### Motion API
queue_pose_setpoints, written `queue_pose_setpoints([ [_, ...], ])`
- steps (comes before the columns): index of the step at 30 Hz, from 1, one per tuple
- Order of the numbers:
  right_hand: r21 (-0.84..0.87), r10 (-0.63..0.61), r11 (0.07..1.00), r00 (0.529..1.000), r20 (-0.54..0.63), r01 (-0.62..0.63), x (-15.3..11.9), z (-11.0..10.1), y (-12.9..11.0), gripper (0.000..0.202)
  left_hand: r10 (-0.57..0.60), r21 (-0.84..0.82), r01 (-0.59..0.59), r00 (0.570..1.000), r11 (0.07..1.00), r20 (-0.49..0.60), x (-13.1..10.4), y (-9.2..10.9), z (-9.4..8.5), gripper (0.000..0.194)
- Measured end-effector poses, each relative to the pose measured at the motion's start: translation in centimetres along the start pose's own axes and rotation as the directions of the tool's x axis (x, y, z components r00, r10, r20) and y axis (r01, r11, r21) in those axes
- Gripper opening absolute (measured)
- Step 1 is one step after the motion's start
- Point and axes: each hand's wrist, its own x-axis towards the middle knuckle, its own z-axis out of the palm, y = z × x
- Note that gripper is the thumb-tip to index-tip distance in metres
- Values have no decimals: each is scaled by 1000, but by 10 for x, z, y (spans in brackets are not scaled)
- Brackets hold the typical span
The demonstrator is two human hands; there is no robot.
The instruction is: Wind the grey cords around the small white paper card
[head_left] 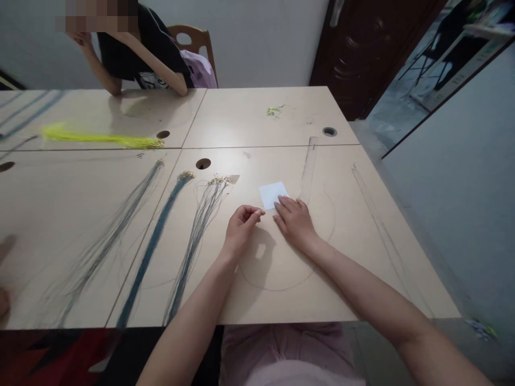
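Observation:
My left hand (242, 228) is closed in a pinch, with a tiny end of what looks like a thin cord at its fingertips. The grey cord (277, 290) curves in a wide loop over the table, passing beneath my right forearm. Beside it, my right hand (296, 221) lies palm down with fingers stretched, its fingertips on the lower right corner of a small white paper square (270, 194). A clear ruler (309, 166) lies just beyond the right hand.
Bundles of thin cords with gold-coloured ends lie to the left: a grey-blue one (197, 230), a dark teal one (155, 236), a grey one (120, 230) and a yellow one (104, 138). Loose cords (376, 217) lie right. A person (148, 59) sits across the table (249, 123).

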Motion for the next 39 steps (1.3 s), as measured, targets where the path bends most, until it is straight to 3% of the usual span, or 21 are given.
queue_pose_setpoints([
  [8,-22,-62,998,998,5,62,-17,-15,-26,25,5,-142,-3,1000,990,9,-2,-2,-4,21],
  [13,161,-33,986,997,-64,43,-8,-27,-27,21,27,-133,-23,999,991,33,-4,1,-3,21],
  [17,509,45,860,996,-78,1,6,-34,-25,19,61,-76,-56,996,996,71,-5,5,-1,20],
  [20,669,92,742,994,-61,-28,11,-31,-25,19,96,-26,-94,993,995,73,-5,5,0,17],
  [29,803,153,589,988,-2,-89,12,-14,-17,18,154,165,-168,984,972,95,-2,-7,5,15],
  [34,845,189,514,980,57,-148,13,-11,-11,17,154,164,-164,985,973,71,1,-7,4,15],
  [39,852,178,503,982,61,-144,13,-9,-11,14,140,164,-146,989,976,48,2,-7,5,17],
])
